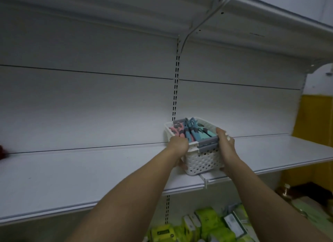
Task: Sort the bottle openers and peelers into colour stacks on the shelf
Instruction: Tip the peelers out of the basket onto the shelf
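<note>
A white perforated basket (pixel 201 162) with grey handles stands on the white shelf (pixel 90 173) near its front edge. Inside lie several pink (pixel 174 130), blue (pixel 189 131) and teal (pixel 207 132) bottle openers and peelers, packed side by side. My left hand (pixel 178 146) grips the basket's left rim, fingers curled over the edge. My right hand (pixel 226 144) grips the right side, thumb on the rim by the grey handle (pixel 207 144), fingers round the wall.
The shelf runs left and right of the basket. An upper shelf (pixel 270 25) on a bracket hangs overhead. Green packets (pixel 207 223) fill the level below. A dark red object (pixel 2 152) shows at the far left edge. A yellow wall (pixel 317 119) stands at right.
</note>
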